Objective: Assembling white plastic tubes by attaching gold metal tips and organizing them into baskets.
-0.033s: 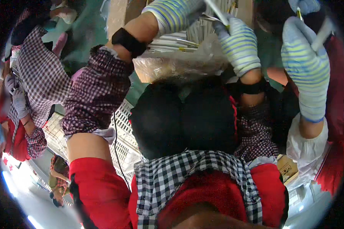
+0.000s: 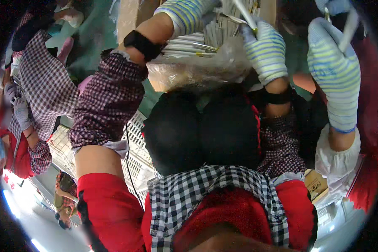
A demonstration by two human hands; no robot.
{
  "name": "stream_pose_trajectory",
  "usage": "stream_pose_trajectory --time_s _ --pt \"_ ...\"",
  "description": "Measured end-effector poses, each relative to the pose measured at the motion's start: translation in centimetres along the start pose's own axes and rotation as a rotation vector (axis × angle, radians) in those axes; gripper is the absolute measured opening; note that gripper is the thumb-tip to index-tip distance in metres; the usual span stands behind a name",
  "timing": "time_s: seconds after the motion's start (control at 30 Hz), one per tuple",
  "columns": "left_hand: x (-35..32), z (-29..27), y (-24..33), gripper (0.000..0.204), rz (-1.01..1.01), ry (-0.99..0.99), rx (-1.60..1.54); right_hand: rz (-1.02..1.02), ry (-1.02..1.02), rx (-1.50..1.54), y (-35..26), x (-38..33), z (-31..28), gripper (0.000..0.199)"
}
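Your right hand (image 2: 264, 52), in a glove striped blue and yellow-green, has its fingers curled together around a thin white rod (image 2: 244, 14) that slants up toward the top edge. Your left hand (image 2: 189, 14), in the same kind of glove, reaches into the bundle of thin white sticks (image 2: 189, 46); its fingertips are hidden at the top edge, so you cannot tell whether they are spread or pinching. The sticks lie in a stack just between your two hands, resting on a crumpled clear plastic bag (image 2: 201, 69) that sits right above your dark lap.

Each of your wrists carries a black band (image 2: 143, 44), and checked maroon sleeve covers (image 2: 109, 98) run down your forearms over red sleeves. A checked apron bib covers your chest.

To your right, another person's gloved hand (image 2: 334, 71) is closed around a pale stick, with a white sleeve cover below it. To your left, a third person in a checked apron (image 2: 46, 90) works in grey gloves. A white slatted crate (image 2: 136, 151) stands beside your left arm.
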State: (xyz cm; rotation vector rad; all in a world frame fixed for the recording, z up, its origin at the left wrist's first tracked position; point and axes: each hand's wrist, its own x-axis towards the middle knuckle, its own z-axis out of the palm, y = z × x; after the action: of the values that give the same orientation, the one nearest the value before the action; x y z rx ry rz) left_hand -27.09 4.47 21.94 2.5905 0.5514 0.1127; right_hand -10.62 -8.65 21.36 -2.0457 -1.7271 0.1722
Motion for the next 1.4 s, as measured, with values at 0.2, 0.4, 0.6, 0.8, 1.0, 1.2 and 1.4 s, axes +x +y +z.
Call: stream_pose_trajectory --time_s 0.2,0.4,0.6,0.8,1.0,1.2,1.4 --pt "0.3 8.0 -2.8 0.034 0.109 -0.306 0.570 0.332 0.041 0.641 0.6 -1.8 0.2 0.026" --pt "0.2 12.4 -5.3 0.037 0.197 -0.196 0.567 0.426 0.062 0.786 -0.8 -1.9 0.8 0.026" --pt "1.8 17.5 -7.7 0.024 0.021 -0.264 0.368 0.238 0.021 0.629 0.4 -3.2 2.6 0.026" --pt "1.6 12.2 -1.9 0.020 0.118 -0.437 0.731 0.302 0.048 0.751 -0.8 -3.6 1.6 0.025" --pt "-0.4 9.9 -3.5 0.022 0.065 -0.261 0.679 0.167 0.017 0.591 0.9 -3.1 1.6 0.027" --pt "-2.3 5.2 -3.0 0.027 0.008 -0.155 0.814 0.398 0.022 0.800 0.1 -2.9 0.4 0.023" --pt "-7.2 2.1 -2.3 0.029 -0.202 -0.224 0.747 0.306 -0.015 0.721 -0.7 -4.0 0.2 0.022"
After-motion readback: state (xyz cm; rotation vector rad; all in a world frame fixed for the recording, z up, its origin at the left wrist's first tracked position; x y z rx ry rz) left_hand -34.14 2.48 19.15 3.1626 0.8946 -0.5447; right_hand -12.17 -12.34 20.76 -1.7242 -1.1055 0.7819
